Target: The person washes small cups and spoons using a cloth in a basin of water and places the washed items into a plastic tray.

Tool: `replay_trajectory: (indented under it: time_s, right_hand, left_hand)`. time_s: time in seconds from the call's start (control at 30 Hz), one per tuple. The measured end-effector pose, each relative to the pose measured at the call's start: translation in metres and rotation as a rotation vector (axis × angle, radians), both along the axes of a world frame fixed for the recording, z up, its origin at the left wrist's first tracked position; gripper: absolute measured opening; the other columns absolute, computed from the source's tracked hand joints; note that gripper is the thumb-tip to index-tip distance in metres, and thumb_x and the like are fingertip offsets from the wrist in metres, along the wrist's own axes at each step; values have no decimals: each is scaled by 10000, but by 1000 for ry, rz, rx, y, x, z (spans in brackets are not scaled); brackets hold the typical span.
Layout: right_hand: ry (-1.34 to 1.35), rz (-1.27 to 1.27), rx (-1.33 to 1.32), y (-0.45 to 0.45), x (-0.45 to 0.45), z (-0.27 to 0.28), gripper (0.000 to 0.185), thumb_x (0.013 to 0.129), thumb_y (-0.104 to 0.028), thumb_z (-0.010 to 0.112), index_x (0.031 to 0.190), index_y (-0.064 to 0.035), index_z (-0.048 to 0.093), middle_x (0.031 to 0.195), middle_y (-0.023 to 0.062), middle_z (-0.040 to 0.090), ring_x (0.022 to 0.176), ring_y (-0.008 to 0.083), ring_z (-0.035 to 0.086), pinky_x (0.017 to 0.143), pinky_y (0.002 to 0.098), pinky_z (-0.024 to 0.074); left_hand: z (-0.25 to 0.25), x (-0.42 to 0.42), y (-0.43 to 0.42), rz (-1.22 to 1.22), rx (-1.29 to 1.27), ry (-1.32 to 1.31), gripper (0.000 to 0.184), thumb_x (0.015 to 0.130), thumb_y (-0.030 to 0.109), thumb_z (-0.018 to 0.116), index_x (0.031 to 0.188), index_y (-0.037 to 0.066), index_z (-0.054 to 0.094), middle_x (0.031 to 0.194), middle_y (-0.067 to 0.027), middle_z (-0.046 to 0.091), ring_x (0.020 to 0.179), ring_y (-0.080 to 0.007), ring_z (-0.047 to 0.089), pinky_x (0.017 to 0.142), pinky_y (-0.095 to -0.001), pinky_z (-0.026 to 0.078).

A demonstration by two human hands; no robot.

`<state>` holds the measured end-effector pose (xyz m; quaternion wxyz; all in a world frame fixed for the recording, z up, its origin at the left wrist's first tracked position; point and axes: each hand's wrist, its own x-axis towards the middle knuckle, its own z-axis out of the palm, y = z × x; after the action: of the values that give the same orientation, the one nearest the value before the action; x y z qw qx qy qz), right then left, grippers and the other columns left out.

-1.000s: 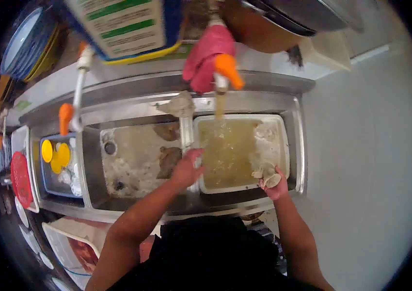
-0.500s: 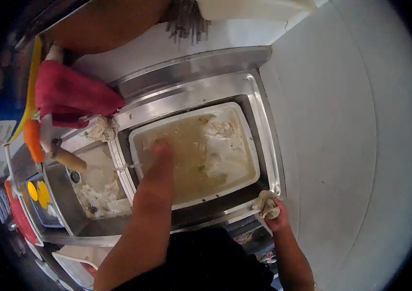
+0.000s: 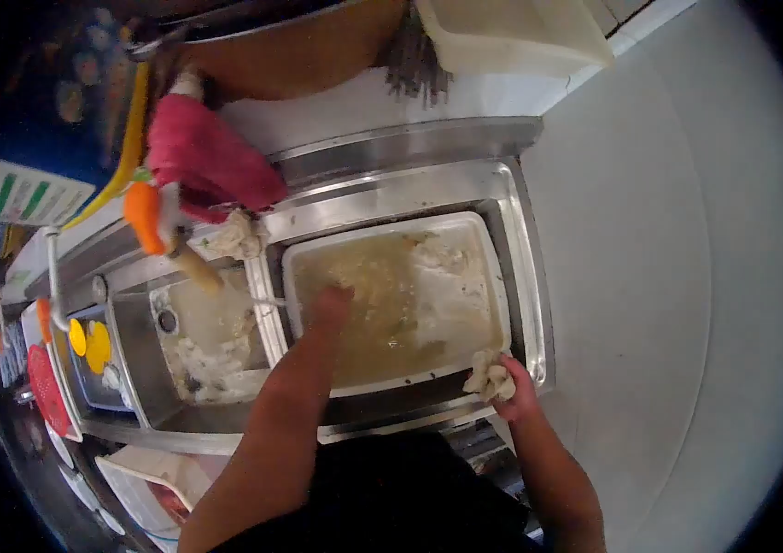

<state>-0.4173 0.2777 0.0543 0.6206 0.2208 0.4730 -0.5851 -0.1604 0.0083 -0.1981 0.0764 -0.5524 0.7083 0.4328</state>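
Holding a pale cloth (image 3: 487,378), the right hand (image 3: 520,396) has its fingers closed by the tub's (image 3: 495,281) near right corner. The left hand (image 3: 332,306) dips in cloudy water (image 3: 382,313); I can't tell its fingers. The cloth is out; the water looks dirty. The left arm (image 3: 272,433) reaches far.

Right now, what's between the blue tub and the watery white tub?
In the head view, the middle sink basin separates the blue tub from the white tub.

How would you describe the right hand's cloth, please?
Find the metal sink, then the white tub in it. By its near right corner is a crumpled pale cloth, held in the right hand, unlike the similar rag farther back left.
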Motion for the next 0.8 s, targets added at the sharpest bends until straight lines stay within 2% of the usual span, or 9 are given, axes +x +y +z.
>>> replay_trajectory:
  time_s: [0.07, 0.17, 0.3, 0.47, 0.5, 0.6, 0.7, 0.73, 0.8]
  right_hand:
    - [-13, -35, 41, -32, 14, 11, 333, 845, -267, 571, 1093, -47, 549, 926, 117, 619, 831, 293, 615, 741, 438, 517]
    - [107, 115, 69, -70, 29, -17, 332, 830, -252, 595, 1106, -74, 545, 967, 104, 615, 878, 265, 619, 767, 433, 514]
    - [552, 293, -233, -192, 115, 42, 360, 807, -182, 637, 1141, -82, 547, 1083, 101, 588, 1075, 256, 529, 933, 415, 418]
    - [2077, 731, -802, -265, 212, 52, 305, 812, -231, 642, 1059, -59, 598, 1057, 144, 593, 982, 274, 579, 832, 377, 473]
    - [2082, 721, -817, -276, 221, 43, 305, 812, -231, 642, 1059, -59, 598, 1057, 144, 593, 982, 274, 579, 832, 377, 473]
    - [782, 690, -221, -311, 231, 48, 261, 811, -272, 638, 936, -42, 643, 796, 115, 642, 813, 310, 621, 751, 392, 482]
    - [1085, 697, -12, -320, 249, 56, 265, 816, -273, 620, 938, -39, 636, 740, 115, 635, 739, 336, 620, 693, 413, 487]
    - [1613, 884, -240, -312, 262, 62, 269, 823, -274, 594, 918, -25, 634, 763, 156, 633, 725, 351, 618, 635, 419, 484]
    - [1895, 716, -507, -300, 267, 70, 260, 827, -271, 584, 905, -28, 636, 750, 160, 625, 722, 365, 613, 630, 433, 478]
  left_hand:
    - [33, 0, 2, 883, 701, 512, 344, 926, 323, 506, 1117, 50, 593, 1094, -119, 617, 973, -252, 609, 901, -408, 481]
    - [112, 2, 10, 1040, 1037, 1053, 380, 932, 313, 503, 1186, 31, 522, 1143, -116, 580, 1023, -242, 575, 926, -412, 464]
    - [234, 28, -7, 1002, 1021, 994, 348, 937, 269, 489, 1198, 40, 500, 1135, -113, 576, 1032, -240, 556, 924, -391, 454]
    - [270, 90, -35, 613, 678, 1034, 317, 870, 189, 574, 1141, 26, 558, 1095, -83, 593, 943, -209, 588, 842, -348, 469]
    - [279, 104, -43, 525, 578, 871, 294, 870, 172, 576, 1117, 14, 576, 1114, -90, 585, 937, -198, 583, 839, -342, 466]
    - [273, 132, -44, 278, 269, 808, 229, 882, 133, 538, 1036, -23, 605, 1169, -110, 567, 1003, -189, 553, 862, -324, 444]
    - [267, 136, -40, 276, 104, 854, 229, 903, 139, 484, 1016, -19, 606, 1128, -123, 591, 992, -216, 572, 828, -328, 462]
    - [277, 131, -43, 664, 426, 1027, 238, 915, 153, 463, 1031, -8, 595, 1118, -124, 588, 992, -226, 571, 842, -339, 462]
    - [292, 126, -49, 1112, 882, 1211, 255, 937, 165, 397, 1085, 26, 552, 1057, -113, 593, 951, -233, 578, 837, -369, 475]
